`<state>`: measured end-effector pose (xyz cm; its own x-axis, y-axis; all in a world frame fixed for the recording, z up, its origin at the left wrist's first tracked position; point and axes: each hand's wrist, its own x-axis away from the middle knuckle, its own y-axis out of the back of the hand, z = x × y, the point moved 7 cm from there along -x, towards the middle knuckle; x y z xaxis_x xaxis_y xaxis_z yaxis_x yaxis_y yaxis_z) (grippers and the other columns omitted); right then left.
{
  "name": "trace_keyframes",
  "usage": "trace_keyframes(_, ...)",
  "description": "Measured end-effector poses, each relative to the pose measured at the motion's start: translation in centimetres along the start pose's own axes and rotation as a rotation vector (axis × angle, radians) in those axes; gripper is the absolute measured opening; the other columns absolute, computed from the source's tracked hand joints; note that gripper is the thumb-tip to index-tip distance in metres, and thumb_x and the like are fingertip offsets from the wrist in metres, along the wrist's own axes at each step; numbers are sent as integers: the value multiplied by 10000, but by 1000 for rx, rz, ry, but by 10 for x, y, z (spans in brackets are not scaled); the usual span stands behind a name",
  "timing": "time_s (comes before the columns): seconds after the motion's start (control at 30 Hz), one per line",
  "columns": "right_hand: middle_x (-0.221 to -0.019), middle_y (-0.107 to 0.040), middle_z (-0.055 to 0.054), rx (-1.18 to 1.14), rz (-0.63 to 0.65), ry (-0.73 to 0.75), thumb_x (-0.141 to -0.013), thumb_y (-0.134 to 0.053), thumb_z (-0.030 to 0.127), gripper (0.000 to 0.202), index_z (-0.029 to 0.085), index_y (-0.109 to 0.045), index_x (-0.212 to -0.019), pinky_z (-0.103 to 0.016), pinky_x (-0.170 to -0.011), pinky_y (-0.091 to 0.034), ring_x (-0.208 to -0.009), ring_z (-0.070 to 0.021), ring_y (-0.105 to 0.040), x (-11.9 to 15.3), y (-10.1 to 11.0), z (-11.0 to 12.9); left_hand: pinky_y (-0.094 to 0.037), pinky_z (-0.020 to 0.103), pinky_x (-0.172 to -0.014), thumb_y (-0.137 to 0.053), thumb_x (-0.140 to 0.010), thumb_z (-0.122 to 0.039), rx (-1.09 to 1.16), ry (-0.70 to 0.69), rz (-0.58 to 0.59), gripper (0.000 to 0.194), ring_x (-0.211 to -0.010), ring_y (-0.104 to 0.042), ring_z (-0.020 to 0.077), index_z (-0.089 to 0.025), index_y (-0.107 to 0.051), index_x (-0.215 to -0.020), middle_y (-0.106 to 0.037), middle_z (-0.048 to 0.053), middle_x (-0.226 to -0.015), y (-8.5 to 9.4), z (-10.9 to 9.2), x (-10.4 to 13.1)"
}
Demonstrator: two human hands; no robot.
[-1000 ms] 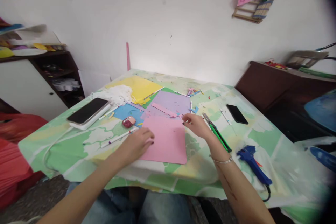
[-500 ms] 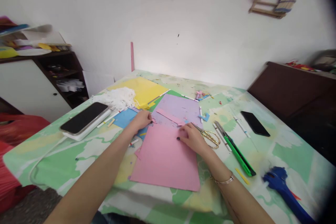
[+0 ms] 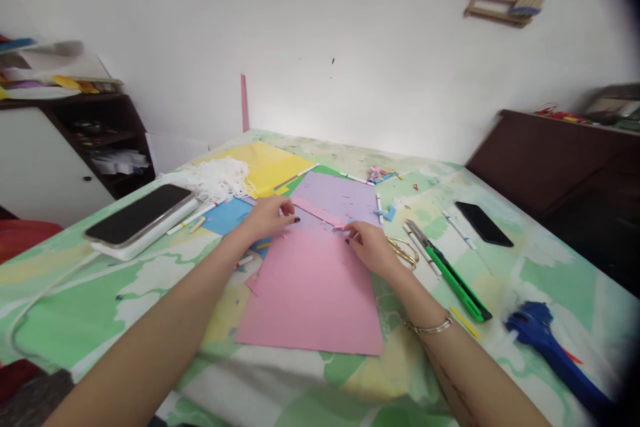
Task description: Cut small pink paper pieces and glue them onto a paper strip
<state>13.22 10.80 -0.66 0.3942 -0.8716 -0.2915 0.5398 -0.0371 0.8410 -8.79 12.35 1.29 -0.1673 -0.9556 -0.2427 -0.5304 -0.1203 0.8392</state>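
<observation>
A pink sheet (image 3: pixel 310 300) lies flat in front of me, overlapping a purple sheet (image 3: pixel 340 191). Across the purple sheet runs a narrow pink strip (image 3: pixel 315 211). My right hand (image 3: pixel 367 242) has its fingers pinched at the strip's right end, above the pink sheet's upper right corner. My left hand (image 3: pixel 273 215) is near the strip's left end, thumb and fingers apart, with nothing visible in it. Gold-handled scissors (image 3: pixel 404 252) lie just right of my right hand, their blades hidden by it.
A green cutter (image 3: pixel 457 283), a black phone (image 3: pixel 483 223) and a blue tool (image 3: pixel 550 347) lie to the right. At the left are a phone on a white block (image 3: pixel 145 217) and white shredded strands (image 3: pixel 215 179). Yellow paper (image 3: pixel 265 163) lies behind.
My left hand has opened and moved toward the strip, leaving the small pink bit it was at. My right hand has closed on the strip's end. The camera view has shifted slightly.
</observation>
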Motion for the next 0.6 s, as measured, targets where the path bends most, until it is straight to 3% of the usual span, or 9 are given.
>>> trace_keyframes(0.13,-826,-666,-10,-20,-48,11,-790,-494,97,419,201,-534,-1194,-248,-686,-421,-677,-130,-579,-4,-6,1,-399,278,-664,-554,-736,-338,27,-92,23,160,-728,-547,171,-188,-596,-770,-628,28,-797,-11,-18,3)
trace_keyframes(0.3,-874,-657,-43,-3,-69,29,-748,-537,87,250,195,-688,-917,-256,-728,-420,-726,-141,-577,-6,-7,1,-402,300,-771,-675,-604,-390,43,-184,136,319,-874,-533,212,-195,-607,-848,-614,46,-918,-25,-26,10)
trace_keyframes(0.4,-875,-661,-64,-7,-107,-1,-729,-518,55,268,175,-695,-890,-280,-749,-423,-745,-157,-582,-7,-3,-5,-405,283,-700,-702,-550,-400,54,-174,201,395,-810,-530,202,-191,-596,-868,-594,36,-870,-28,-20,13)
trace_keyframes(0.5,-854,-668,-74,-36,-152,-31,-716,-529,61,262,155,-686,-903,-306,-763,-434,-750,-169,-587,-8,4,-11,-368,255,-586,-694,-554,-392,65,-136,217,324,-699,-508,173,-183,-569,-767,-565,10,-766,-27,-14,12)
trace_keyframes(0.6,-931,-663,-85,-92,-238,-63,-746,-550,145,250,154,-656,-972,-324,-768,-454,-770,-169,-591,-6,20,-16,-352,242,-567,-685,-578,-377,94,-117,215,262,-688,-510,163,-181,-543,-678,-546,-7,-708,-21,-13,13)
